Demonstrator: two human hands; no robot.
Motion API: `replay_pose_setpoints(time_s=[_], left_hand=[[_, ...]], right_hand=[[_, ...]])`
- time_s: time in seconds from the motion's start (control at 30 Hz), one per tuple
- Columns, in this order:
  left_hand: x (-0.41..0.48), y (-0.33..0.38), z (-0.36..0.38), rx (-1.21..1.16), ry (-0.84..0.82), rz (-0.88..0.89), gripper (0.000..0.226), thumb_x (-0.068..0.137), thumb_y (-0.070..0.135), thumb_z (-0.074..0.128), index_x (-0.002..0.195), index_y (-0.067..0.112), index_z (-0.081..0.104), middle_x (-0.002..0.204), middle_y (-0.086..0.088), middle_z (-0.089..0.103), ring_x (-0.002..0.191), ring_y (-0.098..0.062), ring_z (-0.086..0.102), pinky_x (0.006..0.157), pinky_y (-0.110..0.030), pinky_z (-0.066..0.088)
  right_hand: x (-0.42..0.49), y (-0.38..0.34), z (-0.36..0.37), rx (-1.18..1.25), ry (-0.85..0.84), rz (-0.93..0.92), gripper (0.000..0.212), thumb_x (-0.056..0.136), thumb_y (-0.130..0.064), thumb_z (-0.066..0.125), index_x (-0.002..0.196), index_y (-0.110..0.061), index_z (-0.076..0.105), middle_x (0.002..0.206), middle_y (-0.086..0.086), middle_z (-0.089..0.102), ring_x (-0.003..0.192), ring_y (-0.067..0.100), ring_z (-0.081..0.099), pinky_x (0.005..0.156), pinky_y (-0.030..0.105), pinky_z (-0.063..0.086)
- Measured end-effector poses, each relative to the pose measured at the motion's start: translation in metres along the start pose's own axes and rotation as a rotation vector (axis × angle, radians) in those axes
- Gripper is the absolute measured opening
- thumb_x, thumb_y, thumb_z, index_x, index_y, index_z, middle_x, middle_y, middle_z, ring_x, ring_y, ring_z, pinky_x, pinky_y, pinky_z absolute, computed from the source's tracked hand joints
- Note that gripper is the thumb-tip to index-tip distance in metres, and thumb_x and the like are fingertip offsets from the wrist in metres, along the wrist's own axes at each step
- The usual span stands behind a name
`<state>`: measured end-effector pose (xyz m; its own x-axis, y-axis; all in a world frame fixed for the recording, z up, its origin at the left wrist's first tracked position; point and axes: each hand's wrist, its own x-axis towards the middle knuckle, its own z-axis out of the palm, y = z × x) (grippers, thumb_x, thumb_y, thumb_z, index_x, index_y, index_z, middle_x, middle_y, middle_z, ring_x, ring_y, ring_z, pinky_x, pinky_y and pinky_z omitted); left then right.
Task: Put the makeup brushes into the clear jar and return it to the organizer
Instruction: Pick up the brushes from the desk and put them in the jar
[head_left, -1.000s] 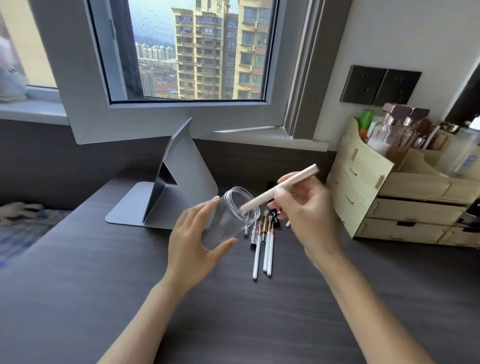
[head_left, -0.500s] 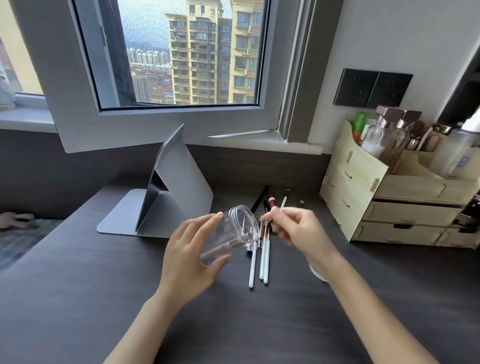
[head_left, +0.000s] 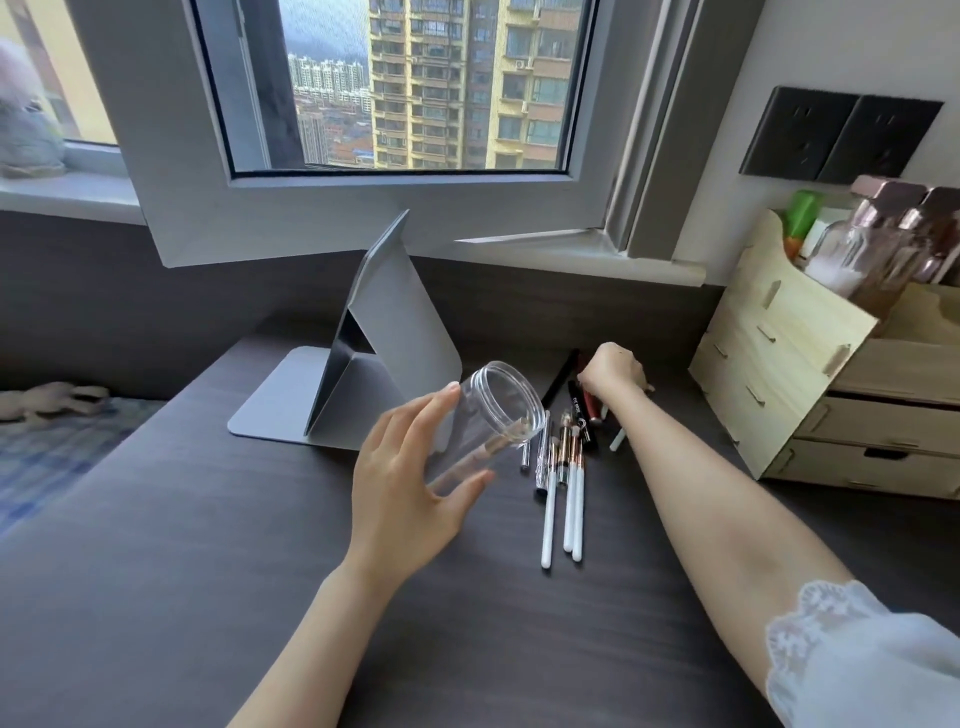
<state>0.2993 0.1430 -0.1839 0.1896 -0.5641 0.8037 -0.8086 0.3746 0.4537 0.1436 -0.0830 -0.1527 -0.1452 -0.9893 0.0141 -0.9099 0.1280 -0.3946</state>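
Right now the left hand (head_left: 410, 483) holds the clear jar (head_left: 483, 421) tilted above the surface (head_left: 208, 571), fingers wrapped round its body, its open mouth turned up and to the right toward the pile of brushes. One pale-handled brush (head_left: 488, 451) already lies inside along the jar's lower wall.

The right hand (head_left: 613, 370) has reached past the jar to the far end of the pile, where dark and red tubes (head_left: 584, 402) lie. Its fingers are curled down onto those pieces, but whether they have actually closed on one cannot be told (the knuckles hide the tips).

Three white-handled brushes (head_left: 569, 499) lie side by side just right of the jar, long axes running toward and away from the person, bristle ends at the far side near the jar's mouth, with a silvery one (head_left: 542, 457) beside them. So the right hand is the nearer one to everything loose, and the jar's mouth sits just left of it, a short sideways carry. The wooden organizer (head_left: 779, 364) stands well to the right, against the wall.
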Motion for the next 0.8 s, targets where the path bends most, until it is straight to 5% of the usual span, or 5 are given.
replay_pose_setpoints(time_s=[0.17, 0.27, 0.47, 0.6, 0.8], left_hand=[[-0.001, -0.002, 0.0, 0.015, -0.015, 0.013, 0.073, 0.065, 0.034, 0.078, 0.129, 0.018, 0.047, 0.121, 0.014, 0.05, 0.108, 0.001, 0.044, 0.094, -0.011, 0.034], [-0.001, -0.003, 0.0, 0.024, -0.022, 0.025, 0.075, 0.063, 0.03, 0.081, 0.128, 0.015, 0.049, 0.119, 0.015, 0.05, 0.107, -0.001, 0.046, 0.093, -0.011, 0.034], [-0.001, 0.0, -0.002, 0.015, -0.002, 0.014, 0.075, 0.062, 0.03, 0.08, 0.129, 0.018, 0.048, 0.12, 0.026, 0.04, 0.107, 0.006, 0.039, 0.093, -0.008, 0.032], [-0.001, 0.003, -0.003, 0.009, -0.01, 0.01, 0.073, 0.064, 0.031, 0.079, 0.129, 0.019, 0.047, 0.119, 0.024, 0.044, 0.107, 0.005, 0.041, 0.094, -0.006, 0.031], [-0.006, 0.008, -0.005, 0.018, -0.066, 0.07, 0.067, 0.069, 0.041, 0.069, 0.127, 0.014, 0.048, 0.12, 0.003, 0.057, 0.108, -0.01, 0.049, 0.096, -0.007, 0.03]], right_hand=[[0.004, 0.002, 0.001, 0.047, -0.037, -0.018, 0.014, 0.082, -0.011, 0.061, 0.093, -0.003, 0.065, 0.104, 0.016, 0.07, 0.099, 0.033, 0.066, 0.059, 0.026, 0.044], [0.004, 0.006, -0.013, 0.2, 0.029, -0.019, 0.027, 0.081, -0.019, 0.067, 0.099, 0.0, 0.064, 0.103, 0.016, 0.067, 0.1, 0.034, 0.064, 0.069, 0.03, 0.044], [-0.046, 0.024, -0.086, 0.966, 0.153, -0.127, 0.008, 0.079, -0.007, 0.063, 0.071, -0.005, 0.064, 0.063, 0.007, 0.057, 0.04, 0.004, 0.052, 0.039, 0.018, 0.041], [-0.129, 0.032, -0.106, 1.334, 0.019, -0.348, 0.019, 0.084, 0.003, 0.061, 0.073, -0.012, 0.056, 0.068, 0.004, 0.062, 0.045, 0.005, 0.061, 0.042, 0.016, 0.048], [-0.193, 0.033, -0.07, 1.101, -0.075, -0.559, 0.019, 0.075, -0.005, 0.075, 0.082, -0.009, 0.058, 0.073, 0.006, 0.069, 0.065, 0.014, 0.066, 0.058, 0.026, 0.052]])
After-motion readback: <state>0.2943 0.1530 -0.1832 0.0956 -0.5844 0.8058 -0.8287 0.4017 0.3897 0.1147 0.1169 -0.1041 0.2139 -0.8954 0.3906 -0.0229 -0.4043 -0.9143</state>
